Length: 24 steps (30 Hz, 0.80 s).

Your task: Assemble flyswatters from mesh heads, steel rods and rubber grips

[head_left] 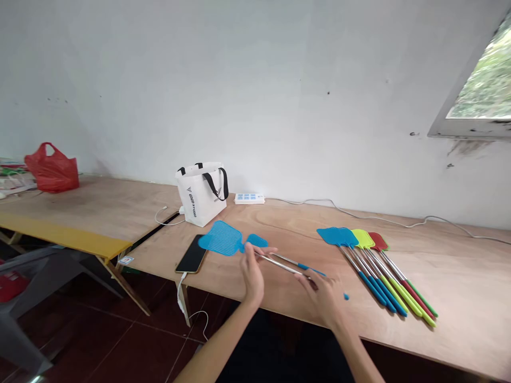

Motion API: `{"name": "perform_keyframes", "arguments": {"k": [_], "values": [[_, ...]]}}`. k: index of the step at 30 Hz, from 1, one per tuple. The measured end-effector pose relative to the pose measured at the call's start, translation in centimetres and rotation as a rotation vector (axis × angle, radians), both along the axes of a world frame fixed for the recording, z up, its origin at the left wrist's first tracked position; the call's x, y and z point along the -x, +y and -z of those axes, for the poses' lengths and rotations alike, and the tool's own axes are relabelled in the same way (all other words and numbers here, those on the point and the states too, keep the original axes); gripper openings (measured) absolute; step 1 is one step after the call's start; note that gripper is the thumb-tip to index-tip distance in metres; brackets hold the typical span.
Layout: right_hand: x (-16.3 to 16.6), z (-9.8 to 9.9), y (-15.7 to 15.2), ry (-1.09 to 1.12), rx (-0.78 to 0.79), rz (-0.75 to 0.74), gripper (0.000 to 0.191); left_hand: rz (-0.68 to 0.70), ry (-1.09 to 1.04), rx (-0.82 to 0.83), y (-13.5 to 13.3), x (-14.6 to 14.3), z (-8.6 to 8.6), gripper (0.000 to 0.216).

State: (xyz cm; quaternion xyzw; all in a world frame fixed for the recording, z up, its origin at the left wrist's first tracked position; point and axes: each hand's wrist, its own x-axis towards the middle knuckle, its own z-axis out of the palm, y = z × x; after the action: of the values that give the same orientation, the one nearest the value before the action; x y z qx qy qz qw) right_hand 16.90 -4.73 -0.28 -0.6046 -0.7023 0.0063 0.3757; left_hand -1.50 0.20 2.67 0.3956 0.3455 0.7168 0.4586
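Note:
My left hand [252, 274] pinches a blue fly swatter [221, 238] at the neck, where the blue head meets the metal shaft. My right hand [324, 295] is closed around the other end of that swatter and covers its grip. A small blue tip [346, 296] shows just right of this hand; whether it belongs to the held swatter I cannot tell. Behind the hands another blue swatter [256, 241] lies on the table, partly hidden by them. To the right lies a row of swatters [361, 238] in blue, yellow-green, red and green, their handles angled toward me.
On the wooden table [279, 306] a black phone [192, 254] is plugged into a white cable at the front left. A white bag [202, 199] and a white box [249, 198] stand near the wall. Another table holds a red plastic bag [54, 170]. A cable [375, 218] runs along the back.

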Motion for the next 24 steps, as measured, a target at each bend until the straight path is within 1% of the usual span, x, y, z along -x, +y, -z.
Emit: {"name": "perform_keyframes", "arguments": {"k": [2, 3, 5, 7, 11, 17, 21, 24], "values": [[2.7, 0.7, -0.1, 0.095, -0.005, -0.071, 0.055, 0.105, 0.105, 0.009, -1.6, -2.3, 1.2, 0.054], [3.8, 1.0, -0.2, 0.132, -0.007, -0.073, 0.055, 0.108, 0.099, 0.028, -2.2, -3.0, 1.7, 0.055], [5.1, 1.2, -0.4, 0.175, 0.010, -0.065, 0.055, 0.147, 0.114, 0.050, -2.8, -3.6, 2.3, 0.055], [5.5, 1.2, -0.6, 0.172, 0.029, -0.037, 0.053, 0.183, 0.102, 0.065, -2.6, -3.5, 2.6, 0.052], [5.1, 1.3, -0.4, 0.054, 0.065, -0.011, 0.051, 0.248, 0.000, 0.123, -1.8, -2.9, 3.0, 0.049], [4.5, 2.1, 0.5, -0.062, 0.104, -0.051, 0.046, 0.294, -0.023, 0.221, -0.9, -2.7, 3.7, 0.056], [3.4, 2.5, 0.7, -0.117, 0.099, -0.074, 0.044, 0.321, 0.005, 0.228, -0.6, -2.5, 4.1, 0.054], [2.0, 2.7, 0.4, -0.128, 0.097, -0.104, 0.044, 0.393, 0.068, 0.205, -0.7, -2.6, 4.2, 0.049]]}}
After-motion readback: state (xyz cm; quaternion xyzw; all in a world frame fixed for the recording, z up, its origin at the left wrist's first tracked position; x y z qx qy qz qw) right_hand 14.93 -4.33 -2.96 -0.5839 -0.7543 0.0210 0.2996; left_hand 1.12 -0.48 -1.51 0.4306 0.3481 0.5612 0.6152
